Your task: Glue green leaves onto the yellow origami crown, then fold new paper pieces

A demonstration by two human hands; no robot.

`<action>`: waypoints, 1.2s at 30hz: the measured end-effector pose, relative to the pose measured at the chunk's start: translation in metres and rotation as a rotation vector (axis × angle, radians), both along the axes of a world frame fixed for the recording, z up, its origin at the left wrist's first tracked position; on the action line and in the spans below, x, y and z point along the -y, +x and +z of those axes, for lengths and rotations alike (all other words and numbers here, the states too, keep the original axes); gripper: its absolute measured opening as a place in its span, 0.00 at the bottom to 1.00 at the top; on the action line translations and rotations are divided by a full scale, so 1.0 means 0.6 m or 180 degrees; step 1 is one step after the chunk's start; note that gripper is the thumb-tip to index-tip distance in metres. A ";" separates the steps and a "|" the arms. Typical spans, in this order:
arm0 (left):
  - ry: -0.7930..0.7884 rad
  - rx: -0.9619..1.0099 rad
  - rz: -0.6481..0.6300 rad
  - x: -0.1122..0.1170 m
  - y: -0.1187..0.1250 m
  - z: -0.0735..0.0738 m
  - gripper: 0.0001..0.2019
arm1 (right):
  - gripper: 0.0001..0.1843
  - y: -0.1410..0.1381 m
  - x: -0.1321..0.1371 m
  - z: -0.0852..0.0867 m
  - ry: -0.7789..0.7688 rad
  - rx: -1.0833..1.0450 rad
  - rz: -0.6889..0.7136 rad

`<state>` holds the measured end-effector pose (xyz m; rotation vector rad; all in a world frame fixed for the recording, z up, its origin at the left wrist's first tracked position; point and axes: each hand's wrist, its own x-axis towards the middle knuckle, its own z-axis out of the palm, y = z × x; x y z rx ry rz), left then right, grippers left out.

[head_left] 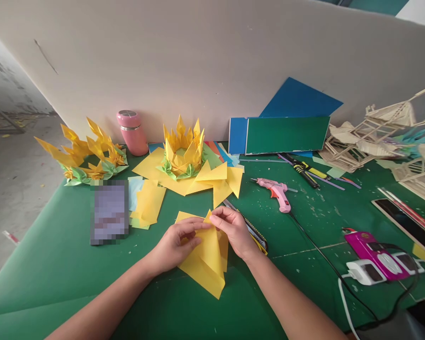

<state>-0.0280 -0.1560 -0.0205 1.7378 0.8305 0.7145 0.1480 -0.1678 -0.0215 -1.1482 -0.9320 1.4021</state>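
Pinching the yellow paper [208,257], both hands [176,244] grip its far-pointing tip, long axis running near-to-far.

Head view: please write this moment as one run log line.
left hand: on yellow paper | right hand: pinching its top corner | glue gun: lying on table

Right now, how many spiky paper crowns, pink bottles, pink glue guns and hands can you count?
Spiky paper crowns: 2 (left crown, middle crown)
Pink bottle: 1
Pink glue gun: 1
Hands: 2 (left hand and right hand, both on the yellow paper)
Total: 6
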 end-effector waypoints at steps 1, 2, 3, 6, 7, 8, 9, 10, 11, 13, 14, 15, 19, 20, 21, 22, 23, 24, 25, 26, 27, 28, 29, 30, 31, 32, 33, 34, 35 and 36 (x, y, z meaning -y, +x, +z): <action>0.0014 0.0001 -0.0006 0.000 0.000 0.000 0.17 | 0.12 0.000 0.000 0.000 -0.0004 -0.0008 0.0002; 0.0031 0.0002 -0.0014 0.001 0.000 0.000 0.17 | 0.12 0.000 0.000 0.001 -0.0003 -0.0008 0.0002; 0.0046 0.0002 -0.0021 0.001 0.000 0.001 0.18 | 0.12 0.000 0.000 0.001 0.0003 -0.0006 -0.0002; 0.0067 0.0018 -0.0051 0.001 0.000 0.003 0.19 | 0.10 0.000 0.000 -0.001 0.0041 0.0003 -0.0001; 0.0063 0.0016 -0.0067 0.001 0.000 0.004 0.19 | 0.10 0.000 0.000 -0.002 0.0063 0.0010 0.0004; 0.0056 0.0008 -0.0090 0.001 0.000 0.004 0.19 | 0.09 0.000 0.000 -0.003 0.0088 0.0020 0.0011; 0.0053 -0.0004 -0.0114 0.001 0.000 0.004 0.19 | 0.09 -0.001 0.000 -0.004 0.0107 0.0030 0.0023; 0.0053 -0.0018 -0.0142 0.001 0.000 0.004 0.20 | 0.08 -0.001 0.000 -0.005 0.0121 0.0041 0.0041; 0.0055 -0.0034 -0.0174 0.001 -0.001 0.004 0.21 | 0.07 -0.001 0.000 -0.006 0.0132 0.0052 0.0067; 0.0063 -0.0066 -0.0256 0.000 -0.002 0.005 0.22 | 0.07 -0.002 0.000 -0.006 0.0144 0.0082 0.0130; 0.0066 -0.0083 -0.0305 0.000 -0.002 0.005 0.23 | 0.07 -0.003 0.000 -0.005 0.0155 0.0110 0.0153; 0.0068 -0.0107 -0.0358 0.000 -0.003 0.005 0.23 | 0.07 -0.003 0.000 -0.005 0.0172 0.0145 0.0170; 0.0107 -0.0134 -0.0514 -0.001 -0.006 0.008 0.23 | 0.09 -0.004 0.001 -0.005 0.0259 0.0288 0.0214; 0.0119 -0.0113 -0.0539 -0.001 -0.006 0.008 0.23 | 0.09 -0.003 0.001 -0.006 0.0287 0.0314 0.0229; 0.0123 -0.0095 -0.0557 -0.001 -0.006 0.008 0.22 | 0.10 -0.003 0.001 -0.006 0.0325 0.0337 0.0232; 0.0114 -0.0090 -0.0567 -0.001 -0.007 0.008 0.22 | 0.11 -0.002 0.001 -0.007 0.0367 0.0364 0.0232; 0.0095 -0.0097 -0.0549 -0.001 -0.006 0.008 0.21 | 0.13 -0.002 0.001 -0.007 0.0407 0.0392 0.0226; 0.0068 -0.0110 -0.0505 -0.002 -0.006 0.008 0.20 | 0.14 -0.001 0.001 -0.007 0.0441 0.0415 0.0214; 0.0033 -0.0118 -0.0440 -0.002 -0.006 0.007 0.20 | 0.15 0.000 0.000 -0.006 0.0461 0.0434 0.0209; 0.0001 -0.0110 -0.0345 -0.003 -0.006 0.006 0.19 | 0.16 0.000 0.000 -0.006 0.0469 0.0450 0.0213; -0.0024 -0.0083 -0.0232 -0.004 -0.007 0.006 0.19 | 0.17 0.000 0.000 -0.005 0.0470 0.0462 0.0223; -0.0038 -0.0038 -0.0118 -0.004 -0.007 0.005 0.18 | 0.17 -0.001 0.001 -0.005 0.0467 0.0476 0.0235; -0.0044 0.0014 -0.0018 -0.005 -0.008 0.005 0.18 | 0.17 -0.002 0.001 -0.005 0.0467 0.0500 0.0255; -0.0044 0.0067 0.0058 -0.006 -0.008 0.005 0.17 | 0.18 -0.003 0.002 -0.005 0.0467 0.0543 0.0288; -0.0045 0.0117 0.0106 -0.006 -0.009 0.005 0.17 | 0.18 -0.004 0.003 -0.005 0.0472 0.0595 0.0328; -0.0049 0.0156 0.0126 -0.007 -0.009 0.005 0.17 | 0.18 -0.005 0.004 -0.005 0.0475 0.0645 0.0376; -0.0063 0.0180 0.0120 -0.006 -0.010 0.005 0.17 | 0.17 -0.006 0.005 -0.005 0.0475 0.0686 0.0436; -0.0090 0.0194 0.0106 -0.006 -0.010 0.005 0.17 | 0.17 -0.006 0.006 -0.005 0.0477 0.0717 0.0497; -0.0136 0.0206 0.0094 -0.006 -0.010 0.005 0.18 | 0.17 -0.006 0.006 -0.005 0.0479 0.0740 0.0548; -0.0199 0.0232 0.0087 -0.006 -0.010 0.005 0.18 | 0.17 -0.006 0.006 -0.005 0.0478 0.0759 0.0580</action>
